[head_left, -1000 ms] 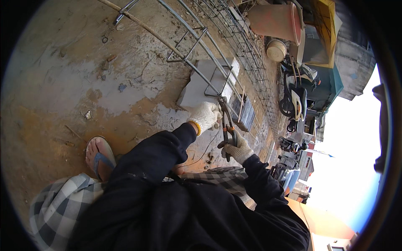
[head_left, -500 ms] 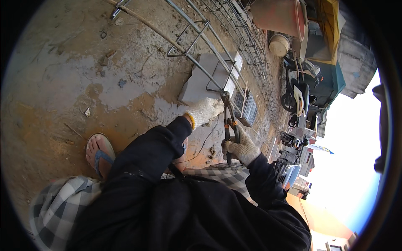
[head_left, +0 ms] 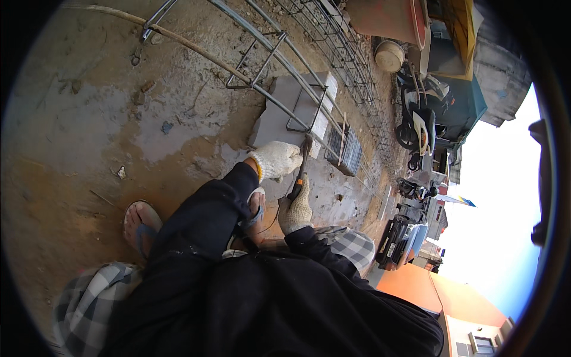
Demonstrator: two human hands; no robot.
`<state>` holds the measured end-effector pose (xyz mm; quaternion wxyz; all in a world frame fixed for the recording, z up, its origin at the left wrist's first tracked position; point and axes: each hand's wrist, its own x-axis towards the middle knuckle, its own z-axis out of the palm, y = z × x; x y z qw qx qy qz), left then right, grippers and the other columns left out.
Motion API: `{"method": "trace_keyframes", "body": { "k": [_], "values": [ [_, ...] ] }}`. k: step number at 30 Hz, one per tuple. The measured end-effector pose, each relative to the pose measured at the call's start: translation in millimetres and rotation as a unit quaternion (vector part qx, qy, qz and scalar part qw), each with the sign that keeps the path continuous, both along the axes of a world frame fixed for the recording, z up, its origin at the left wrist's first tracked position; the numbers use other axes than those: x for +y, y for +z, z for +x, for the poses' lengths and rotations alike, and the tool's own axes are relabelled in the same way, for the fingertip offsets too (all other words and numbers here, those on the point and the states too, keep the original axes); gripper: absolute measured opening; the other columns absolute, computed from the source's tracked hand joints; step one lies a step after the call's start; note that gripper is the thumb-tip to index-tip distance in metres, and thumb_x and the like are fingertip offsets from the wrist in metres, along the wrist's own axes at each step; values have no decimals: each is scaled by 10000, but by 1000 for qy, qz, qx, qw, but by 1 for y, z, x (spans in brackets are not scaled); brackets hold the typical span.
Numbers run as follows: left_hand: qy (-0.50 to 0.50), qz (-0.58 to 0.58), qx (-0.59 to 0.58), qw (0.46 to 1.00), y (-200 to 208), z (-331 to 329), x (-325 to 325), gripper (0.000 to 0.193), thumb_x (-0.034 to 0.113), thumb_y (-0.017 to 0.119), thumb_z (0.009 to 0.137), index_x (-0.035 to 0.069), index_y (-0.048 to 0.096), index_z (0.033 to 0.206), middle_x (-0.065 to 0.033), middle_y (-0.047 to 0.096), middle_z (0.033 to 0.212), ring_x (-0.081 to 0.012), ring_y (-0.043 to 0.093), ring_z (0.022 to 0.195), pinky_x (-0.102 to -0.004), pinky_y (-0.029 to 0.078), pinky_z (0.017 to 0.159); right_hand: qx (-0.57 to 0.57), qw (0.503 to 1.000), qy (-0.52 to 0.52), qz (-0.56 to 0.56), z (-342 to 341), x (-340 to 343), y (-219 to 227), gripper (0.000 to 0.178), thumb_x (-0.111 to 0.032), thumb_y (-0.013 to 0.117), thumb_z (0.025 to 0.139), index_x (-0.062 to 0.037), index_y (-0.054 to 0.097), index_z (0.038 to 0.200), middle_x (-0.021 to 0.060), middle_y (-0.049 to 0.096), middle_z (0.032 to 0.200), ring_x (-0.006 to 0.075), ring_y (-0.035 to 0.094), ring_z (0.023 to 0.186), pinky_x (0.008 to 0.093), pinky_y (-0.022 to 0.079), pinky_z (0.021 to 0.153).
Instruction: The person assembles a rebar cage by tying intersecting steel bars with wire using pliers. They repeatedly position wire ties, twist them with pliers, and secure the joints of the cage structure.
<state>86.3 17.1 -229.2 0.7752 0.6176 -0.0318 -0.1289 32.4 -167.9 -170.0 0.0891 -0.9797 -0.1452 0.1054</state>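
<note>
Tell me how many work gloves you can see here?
2, both white knit gloves. The left hand wears one, resting at the rebar cage by the grey concrete block. The right hand wears the other, gripping the pincers. No others show.

The dark metal pincers (head_left: 300, 169) mostly vanish inside the white knitted right glove (head_left: 295, 209), so only the head and a bit of handle show. Can't tell if the white knitted left glove (head_left: 276, 158) actually grips the grey steel rebar (head_left: 297, 113). Whatever thin tie wire is there is too small to make out. The round black fisheye rim cuts off the long rebar cage (head_left: 339, 41) up top.
</note>
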Motion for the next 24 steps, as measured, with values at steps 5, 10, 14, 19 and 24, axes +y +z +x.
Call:
{"method": "trace_keyframes", "body": {
  "k": [5, 10, 14, 19, 24],
  "values": [
    [77, 194, -98, 973, 5, 1, -4, 296, 319, 536, 914, 42, 640, 897, -194, 668, 820, -384, 653, 761, -475, 506, 697, 47, 996, -22, -75, 11, -7, 30, 844, -47, 614, 833, -85, 147, 1535, 281, 550, 1185, 437, 615, 977, 492, 506, 827],
    [20, 275, -44, 960, 14, 1, 2, 337, 321, 498, 905, 75, 688, 1038, -191, 692, 1026, -392, 656, 965, -502, 519, 848, 75, 994, -30, -73, 21, 1, 53, 779, -51, 609, 824, -142, 263, 1516, 265, 566, 1205, 433, 608, 1054, 478, 505, 874],
    [19, 254, -35, 966, 16, -2, 3, 343, 320, 497, 899, 71, 689, 1036, -194, 690, 1035, -397, 654, 975, -505, 515, 858, 175, 984, -20, -15, 35, -1, 89, 804, -100, 677, 800, -140, 293, 1505, 208, 639, 1087, 343, 659, 1010, 418, 511, 884],
    [60, 202, -67, 975, 13, -2, 2, 300, 313, 527, 913, 36, 641, 902, -196, 671, 823, -358, 669, 754, -465, 516, 679, 184, 981, -48, -48, 42, 6, 110, 786, -111, 661, 817, -152, 293, 1510, 210, 636, 1108, 337, 658, 1011, 410, 508, 883],
    [28, 85, -22, 996, 10, -2, 3, 297, 299, 551, 929, 16, 611, 862, -133, 627, 686, -226, 639, 553, -370, 503, 551, 113, 982, -29, -147, 39, 16, 106, 776, -93, 639, 823, -175, 289, 1510, 237, 653, 1048, 396, 662, 976, 448, 517, 846]
  ]
}}
